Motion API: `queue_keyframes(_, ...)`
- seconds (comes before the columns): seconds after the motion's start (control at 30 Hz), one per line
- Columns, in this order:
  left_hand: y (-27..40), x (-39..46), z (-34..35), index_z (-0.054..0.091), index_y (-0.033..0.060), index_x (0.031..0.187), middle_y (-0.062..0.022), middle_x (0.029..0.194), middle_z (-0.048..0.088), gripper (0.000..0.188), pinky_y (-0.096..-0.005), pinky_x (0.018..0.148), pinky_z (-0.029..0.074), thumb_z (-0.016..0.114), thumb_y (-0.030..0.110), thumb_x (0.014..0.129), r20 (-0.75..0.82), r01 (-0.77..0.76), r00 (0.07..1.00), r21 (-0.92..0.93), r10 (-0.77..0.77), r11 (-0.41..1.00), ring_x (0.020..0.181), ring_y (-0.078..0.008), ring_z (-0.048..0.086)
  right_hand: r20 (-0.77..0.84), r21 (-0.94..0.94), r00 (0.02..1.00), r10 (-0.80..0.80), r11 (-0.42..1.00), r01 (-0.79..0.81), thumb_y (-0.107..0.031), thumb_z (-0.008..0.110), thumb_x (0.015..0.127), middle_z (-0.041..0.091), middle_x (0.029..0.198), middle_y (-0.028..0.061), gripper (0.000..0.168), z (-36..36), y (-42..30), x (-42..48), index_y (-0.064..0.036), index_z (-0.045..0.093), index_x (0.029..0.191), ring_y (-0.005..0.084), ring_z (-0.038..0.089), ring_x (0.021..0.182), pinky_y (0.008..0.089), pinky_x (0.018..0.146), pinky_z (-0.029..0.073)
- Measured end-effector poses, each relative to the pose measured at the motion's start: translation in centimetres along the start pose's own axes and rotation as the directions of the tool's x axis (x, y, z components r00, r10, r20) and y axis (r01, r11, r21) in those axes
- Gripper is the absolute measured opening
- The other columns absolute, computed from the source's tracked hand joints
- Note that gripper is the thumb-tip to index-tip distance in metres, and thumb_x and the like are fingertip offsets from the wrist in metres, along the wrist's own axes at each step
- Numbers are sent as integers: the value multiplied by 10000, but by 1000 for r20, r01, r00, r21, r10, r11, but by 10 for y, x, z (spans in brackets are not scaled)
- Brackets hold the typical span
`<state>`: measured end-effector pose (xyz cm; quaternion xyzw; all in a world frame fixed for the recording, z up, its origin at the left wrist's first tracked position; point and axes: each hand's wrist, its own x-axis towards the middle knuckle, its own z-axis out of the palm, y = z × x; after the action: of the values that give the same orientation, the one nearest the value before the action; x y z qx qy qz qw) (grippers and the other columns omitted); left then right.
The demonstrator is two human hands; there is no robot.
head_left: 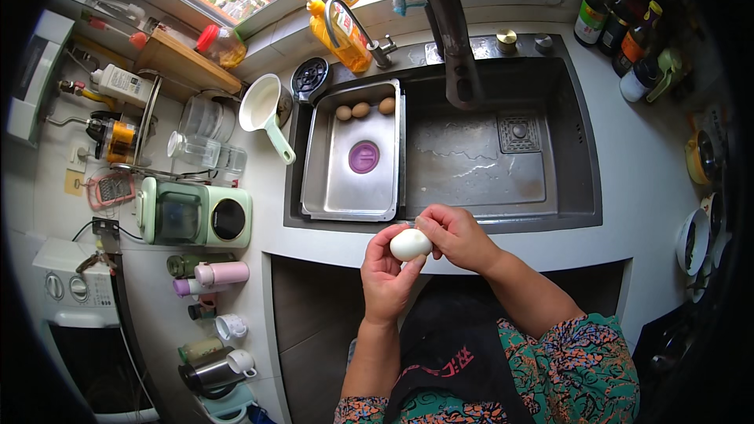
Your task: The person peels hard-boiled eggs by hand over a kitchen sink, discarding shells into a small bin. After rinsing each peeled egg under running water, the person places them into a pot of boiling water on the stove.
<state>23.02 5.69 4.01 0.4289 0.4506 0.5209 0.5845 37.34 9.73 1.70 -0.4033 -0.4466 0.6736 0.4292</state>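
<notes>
A smooth white egg (410,245), which looks peeled, is held over the front edge of the sink. My left hand (386,282) cups it from the left, thumb along its lower side. The fingertips and thumb of my right hand (462,239) pinch at its upper right side; whether a bit of shell is between them is hidden. Beyond my hands, a stainless steel tray (330,182) rests across the left part of the dark sink (471,176). Three brown eggs, one of them a middle egg (360,109), lie at the tray's far end. A round purple disc (364,157) lies in the tray.
A dark faucet (462,70) hangs over the basin. Left of the tray stand a white pot with a pale green handle (277,135) and a green countertop appliance (194,212). Pump bottles, such as an orange one (347,41), line the window side. Sauce bottles (592,12) stand far right.
</notes>
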Motion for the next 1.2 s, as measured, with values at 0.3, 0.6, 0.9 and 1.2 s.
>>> queue_keyframes(0.3,1,1,2,436,-3,1171,-108,1138,512,476,-289,875,464,639,-82,747,3,0,1000,-24,0,1000,1034,-180,537,5,-119,1000,-23,993,24,-204,502,903,573,617,61,229,-5,-12,-2,4,548,820,105,541,462,252,429,430)
queue_keyframes(0.6,3,2,5,438,14,1160,-98,1145,510,454,-299,887,459,638,-61,759,7,18,1000,-111,-17,994,1032,-180,537,6,-196,999,-40,980,40,-180,495,901,588,627,89,206,-11,-18,-2,10,546,839,119,555,456,258,432,438)
queue_keyframes(0.9,1,5,-3,478,25,1113,-96,1047,579,376,-337,881,485,597,282,867,-111,97,978,-507,-176,857,970,-215,583,44,136,992,121,983,-126,-201,492,917,565,662,28,186,-19,2,4,-31,551,868,71,512,471,200,421,399)
queue_keyframes(1.2,-10,7,-19,520,13,1089,-112,1004,598,332,-366,869,483,573,266,879,-83,142,941,-784,-328,605,977,-228,579,290,587,933,211,731,-348,-305,499,921,582,753,55,234,-22,1,-1,-75,542,932,120,583,598,180,384,321)
